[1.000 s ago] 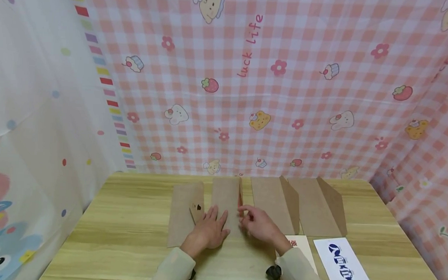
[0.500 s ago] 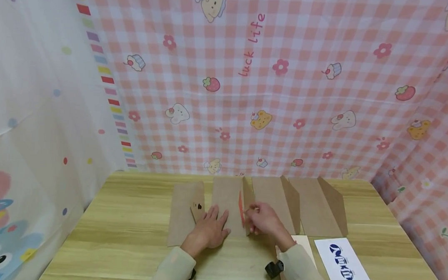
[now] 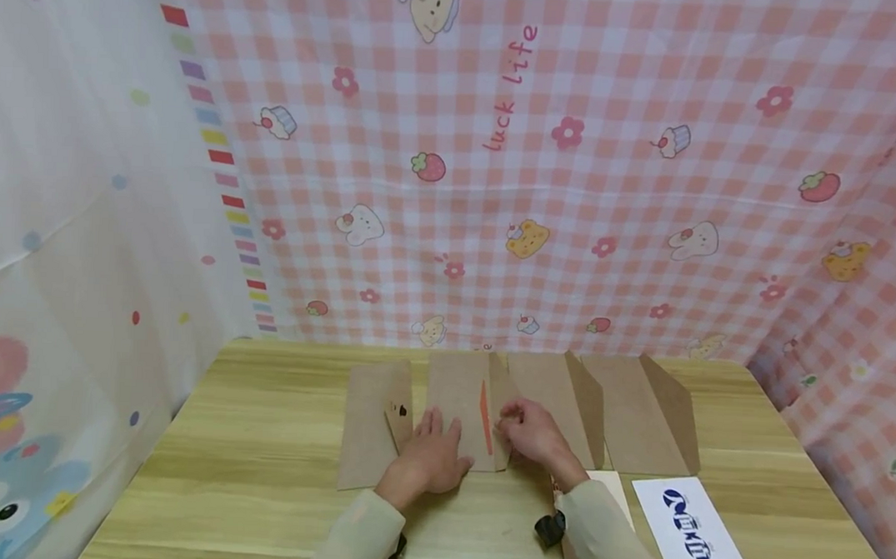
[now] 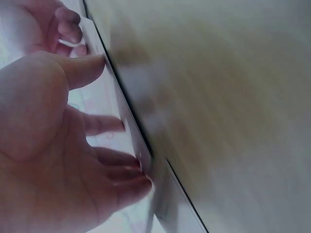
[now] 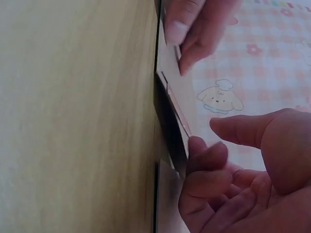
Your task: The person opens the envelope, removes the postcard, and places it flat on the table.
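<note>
A brown kraft envelope (image 3: 454, 380), second from the left in the head view, lies with its flap (image 3: 498, 386) turned out to the right. An orange-red strip (image 3: 484, 419) shows at its opening. My left hand (image 3: 427, 458) rests on its lower part, fingers extended and thumb spread. At the flap's right edge is my right hand (image 3: 530, 429). In the right wrist view, the right hand's fingers (image 5: 206, 162) bend at the flap edge, while its thumb (image 5: 238, 130) stands apart from them.
Left of it lies another envelope (image 3: 368, 393), its pointed flap marked with a small dark print. Two more kraft envelopes (image 3: 536, 392) (image 3: 611, 403) lie to the right, flaps out. Nearer are a cream card (image 3: 619, 491), partly under the right sleeve, and a white card (image 3: 655, 514) with dark blue lettering.
The second envelope's flap has swung out to the right and lies flatter, uncovering the orange-red strip. My right hand has moved slightly right with it; the left hand stays on the envelope.
</note>
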Motion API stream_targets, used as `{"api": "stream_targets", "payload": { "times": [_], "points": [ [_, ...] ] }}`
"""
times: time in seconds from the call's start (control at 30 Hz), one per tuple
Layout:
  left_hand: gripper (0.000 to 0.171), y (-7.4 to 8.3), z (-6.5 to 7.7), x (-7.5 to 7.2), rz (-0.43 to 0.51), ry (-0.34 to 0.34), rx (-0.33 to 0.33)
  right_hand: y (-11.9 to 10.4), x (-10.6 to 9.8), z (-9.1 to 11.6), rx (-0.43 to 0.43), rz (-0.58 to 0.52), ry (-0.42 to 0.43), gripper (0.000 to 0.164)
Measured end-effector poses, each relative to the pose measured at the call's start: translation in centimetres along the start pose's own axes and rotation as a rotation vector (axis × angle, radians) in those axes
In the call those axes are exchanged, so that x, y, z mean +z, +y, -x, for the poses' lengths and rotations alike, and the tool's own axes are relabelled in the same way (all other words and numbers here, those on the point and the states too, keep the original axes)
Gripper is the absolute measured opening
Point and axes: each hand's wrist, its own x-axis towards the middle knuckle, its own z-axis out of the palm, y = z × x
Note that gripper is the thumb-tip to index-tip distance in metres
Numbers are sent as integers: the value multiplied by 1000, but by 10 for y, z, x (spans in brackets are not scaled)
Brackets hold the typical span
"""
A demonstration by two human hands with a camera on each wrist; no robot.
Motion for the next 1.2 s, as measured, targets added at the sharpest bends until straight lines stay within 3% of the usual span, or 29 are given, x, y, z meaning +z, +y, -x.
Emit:
{"api": "stream_targets", "payload": {
  "times": [0.2, 0.53, 1.2],
  "points": [
    [76, 16, -3, 3, -21, 36, -74, 4, 3, -6, -35, 47, 18, 11],
    [85, 29, -6, 10, -11, 74, -160, 7, 6, -7, -13, 51, -4, 16],
    [85, 33, -12, 20, -158, 167, -171, 10, 10, -7, -64, 167, -2, 23]
  ]
}}
